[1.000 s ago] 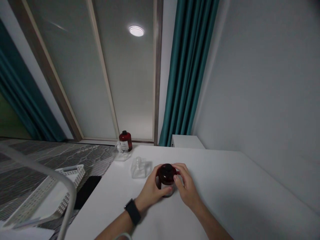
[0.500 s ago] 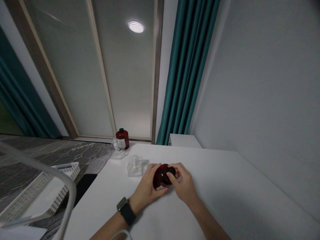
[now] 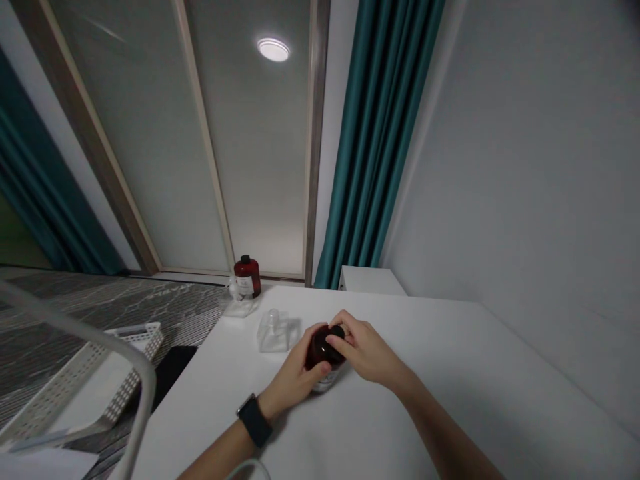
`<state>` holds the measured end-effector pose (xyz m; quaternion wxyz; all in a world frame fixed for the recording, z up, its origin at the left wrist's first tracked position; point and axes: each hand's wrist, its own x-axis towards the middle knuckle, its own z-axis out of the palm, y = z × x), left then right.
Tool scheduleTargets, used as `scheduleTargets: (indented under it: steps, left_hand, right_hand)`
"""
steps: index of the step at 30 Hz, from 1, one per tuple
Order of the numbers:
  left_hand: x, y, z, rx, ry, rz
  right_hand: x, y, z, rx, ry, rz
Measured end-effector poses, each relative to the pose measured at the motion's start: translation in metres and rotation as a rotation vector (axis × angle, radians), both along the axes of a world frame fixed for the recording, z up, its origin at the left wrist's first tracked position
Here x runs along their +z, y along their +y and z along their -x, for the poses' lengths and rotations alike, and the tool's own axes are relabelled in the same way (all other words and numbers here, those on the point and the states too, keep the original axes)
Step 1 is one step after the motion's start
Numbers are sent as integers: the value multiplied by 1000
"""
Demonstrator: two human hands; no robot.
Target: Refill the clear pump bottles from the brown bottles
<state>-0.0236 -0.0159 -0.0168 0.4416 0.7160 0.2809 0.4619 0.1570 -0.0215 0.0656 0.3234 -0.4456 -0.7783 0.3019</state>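
A dark amber bottle [image 3: 320,350] with a black cap [image 3: 337,331] is between my hands over the white table [image 3: 360,427]. My left hand [image 3: 297,373] wraps around the bottle's body from the left, thumb across the front. My right hand [image 3: 363,347] closes its thumb and fingers on the black cap. Part of a pale label shows low on the bottle, under my left thumb. Left of the bottle stands a clear, empty-looking square container [image 3: 273,331] with a narrow neck.
At the table's far left corner stands another amber bottle [image 3: 247,277] with a black cap, beside a clear item [image 3: 239,303]. A white perforated basket [image 3: 125,373] is left of the table, behind a curved grey tube [image 3: 145,380]. A wall rises at right.
The bottle has turned more upright, so its label shows at the bottom. My right hand has shifted its grip on the cap, its wrist swinging outward to the right.
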Motion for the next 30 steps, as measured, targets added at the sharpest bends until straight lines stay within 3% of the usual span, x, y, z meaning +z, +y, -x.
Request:
scheduleTargets:
  steps: [4, 9, 17, 22, 25, 30]
  left_hand:
    - [0, 1, 1, -80, -62, 52]
    - [6, -2, -2, -139, -78, 52]
    - [2, -10, -10, 56, 12, -78]
    - [-2, -8, -8, 91, 72, -126]
    - [-5, -9, -8, 108, 104, -177]
    - [-11, -10, -6, 145, 128, -239]
  right_hand:
    - [10, 5, -7, 129, -72, 6]
    - [15, 2, -15, 241, -120, -125]
    - [-14, -6, -2, -39, 31, -443]
    - [-31, -15, -1, -32, 165, -621]
    - [-38, -21, 0, -48, 212, -665]
    - [-46, -21, 4, -218, 235, -625]
